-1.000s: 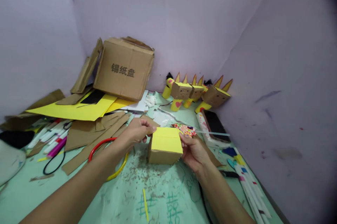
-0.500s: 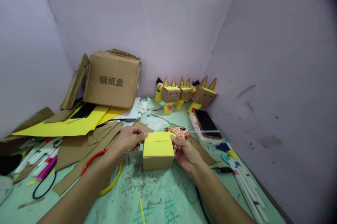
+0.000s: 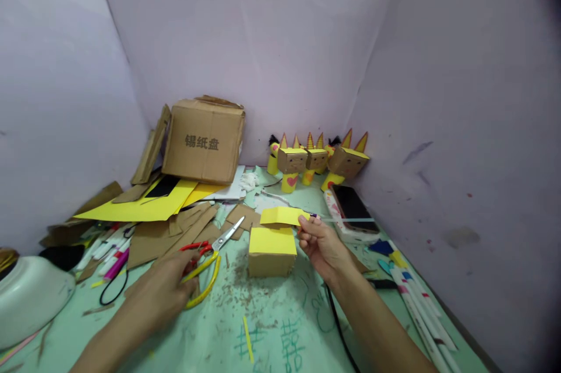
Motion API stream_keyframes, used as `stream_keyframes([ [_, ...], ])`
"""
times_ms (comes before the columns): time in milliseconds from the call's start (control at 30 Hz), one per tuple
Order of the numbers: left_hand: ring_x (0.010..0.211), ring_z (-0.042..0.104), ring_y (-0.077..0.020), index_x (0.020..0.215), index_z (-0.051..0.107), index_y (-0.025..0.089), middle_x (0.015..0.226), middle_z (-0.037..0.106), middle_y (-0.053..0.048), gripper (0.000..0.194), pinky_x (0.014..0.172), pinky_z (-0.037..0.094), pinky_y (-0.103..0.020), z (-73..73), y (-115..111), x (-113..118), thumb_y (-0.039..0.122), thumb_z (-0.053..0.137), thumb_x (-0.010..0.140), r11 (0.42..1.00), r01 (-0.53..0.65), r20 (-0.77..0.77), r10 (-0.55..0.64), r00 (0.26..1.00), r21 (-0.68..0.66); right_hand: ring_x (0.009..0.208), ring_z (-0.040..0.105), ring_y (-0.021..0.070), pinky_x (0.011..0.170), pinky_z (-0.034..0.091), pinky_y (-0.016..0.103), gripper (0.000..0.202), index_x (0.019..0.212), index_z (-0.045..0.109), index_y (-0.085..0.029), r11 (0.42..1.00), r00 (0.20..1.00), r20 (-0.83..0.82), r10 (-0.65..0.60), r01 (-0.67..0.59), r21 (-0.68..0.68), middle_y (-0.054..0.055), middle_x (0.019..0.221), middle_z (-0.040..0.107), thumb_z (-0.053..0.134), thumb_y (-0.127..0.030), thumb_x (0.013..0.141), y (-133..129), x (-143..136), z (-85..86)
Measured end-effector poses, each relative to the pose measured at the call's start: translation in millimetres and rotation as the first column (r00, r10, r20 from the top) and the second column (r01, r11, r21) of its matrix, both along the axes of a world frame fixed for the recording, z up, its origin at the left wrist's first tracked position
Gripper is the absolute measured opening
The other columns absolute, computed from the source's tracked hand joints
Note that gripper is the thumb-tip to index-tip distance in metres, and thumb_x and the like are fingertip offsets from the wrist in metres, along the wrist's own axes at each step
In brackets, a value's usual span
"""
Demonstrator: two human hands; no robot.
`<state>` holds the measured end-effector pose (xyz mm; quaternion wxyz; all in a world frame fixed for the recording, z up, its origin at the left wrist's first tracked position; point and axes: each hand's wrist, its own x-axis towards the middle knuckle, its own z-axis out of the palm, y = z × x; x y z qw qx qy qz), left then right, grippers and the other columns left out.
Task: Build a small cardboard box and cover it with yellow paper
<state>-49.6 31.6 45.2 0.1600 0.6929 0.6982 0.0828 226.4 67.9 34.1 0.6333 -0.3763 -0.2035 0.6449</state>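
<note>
My left hand (image 3: 164, 285) has its fingers closed on the handles of a pair of scissors (image 3: 215, 244), one handle red and one yellow. The metal blades point away to the upper right, a little apart. Between the thumb and fingers of my right hand (image 3: 322, 244) is a creased strip of yellow paper (image 3: 280, 217), held just above and behind a small cardboard box (image 3: 272, 263). That box stands on the table with yellow paper covering its top, and neither hand touches it.
Cardboard offcuts (image 3: 193, 224), yellow sheets (image 3: 131, 206) and a large carton (image 3: 205, 142) stand at the back left. Cardboard figures with pointed ears (image 3: 293, 162) line the back. A phone (image 3: 354, 206) and white markers (image 3: 421, 308) lie right; a white bowl (image 3: 37, 297) stands left.
My left hand has let go of the yellow paper and taken hold of the scissors at the left. My right hand now holds the strip alone, lifted off the box top.
</note>
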Motion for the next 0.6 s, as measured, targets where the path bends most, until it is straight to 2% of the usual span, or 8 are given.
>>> stream_keyframes([
  [100, 0.102, 0.057, -0.0289, 0.115, 0.056, 0.021, 0.110, 0.063, -0.010, 0.043, 0.080, 0.042, -0.034, -7.6, -7.8, 12.1, 0.015, 0.044, 0.074, 0.998, 0.051, -0.129, -0.047, 0.991, 0.030, 0.034, 0.044, 0.0009, 0.031, 0.041, 0.008, 0.035, 0.063, 0.056, -0.015, 1.000, 1.000, -0.005, -0.001, 0.001, 0.018, -0.010, 0.048, 0.051, 0.087, -0.019, 0.046, -4.4, -4.4, 4.9],
  [167, 0.109, 0.053, -0.0304, 0.119, 0.054, 0.017, 0.117, 0.059, -0.014, 0.052, 0.088, 0.040, -0.039, -7.8, -6.2, 23.2, 0.005, 0.041, 0.070, 0.996, 0.073, -0.211, -0.061, 0.976, 0.050, 0.034, 0.043, 0.0006, 0.030, 0.039, 0.008, 0.036, 0.064, 0.057, -0.015, 0.999, 1.000, -0.006, -0.004, 0.005, 0.036, -0.010, 0.049, 0.051, 0.087, -0.019, 0.045, -7.2, -6.1, 8.2],
  [233, 0.106, 0.055, -0.0322, 0.118, 0.053, 0.015, 0.115, 0.058, -0.017, 0.055, 0.084, 0.042, -0.040, -6.3, -2.8, 32.4, 0.001, 0.040, 0.066, 0.998, 0.061, -0.259, -0.051, 0.965, 0.031, 0.034, 0.042, 0.0004, 0.029, 0.038, 0.008, 0.038, 0.063, 0.056, -0.014, 0.998, 1.000, -0.008, -0.015, 0.015, 0.055, -0.010, 0.048, 0.051, 0.088, -0.022, 0.044, -9.0, -6.3, 10.7],
  [367, 0.092, 0.061, -0.0350, 0.115, 0.052, 0.014, 0.107, 0.061, -0.018, 0.051, 0.071, 0.044, -0.040, -4.8, 1.0, 38.3, 0.004, 0.042, 0.065, 1.000, 0.011, -0.278, -0.015, 0.961, -0.015, 0.034, 0.040, -0.0001, 0.029, 0.036, 0.008, 0.042, 0.061, 0.054, -0.014, 0.996, 0.999, -0.017, -0.047, 0.048, 0.080, -0.009, 0.047, 0.051, 0.089, -0.027, 0.042, -10.1, -4.5, 12.9],
  [467, 0.091, 0.062, -0.0341, 0.111, 0.053, 0.019, 0.102, 0.065, -0.015, 0.049, 0.068, 0.044, -0.037, -4.7, 2.8, 30.6, 0.006, 0.042, 0.065, 1.000, -0.023, -0.223, 0.025, 0.974, 0.012, 0.034, 0.040, 0.0001, 0.029, 0.036, 0.008, 0.042, 0.062, 0.053, -0.015, 0.994, 0.998, -0.031, -0.062, 0.065, 0.084, -0.010, 0.046, 0.050, 0.089, -0.026, 0.044, -10.4, -3.6, 13.7],
  [600, 0.094, 0.063, -0.0323, 0.114, 0.049, 0.022, 0.102, 0.067, -0.011, 0.051, 0.068, 0.046, -0.033, 2.4, 7.0, 9.1, 0.016, 0.049, 0.064, 0.976, -0.152, 0.023, 0.150, 0.988, 0.158, 0.033, 0.041, 0.0006, 0.029, 0.037, 0.008, 0.040, 0.061, 0.051, -0.016, 0.993, 0.996, -0.055, -0.076, 0.080, 0.085, -0.010, 0.045, 0.050, 0.087, -0.024, 0.047, -10.7, -2.9, 14.3],
])
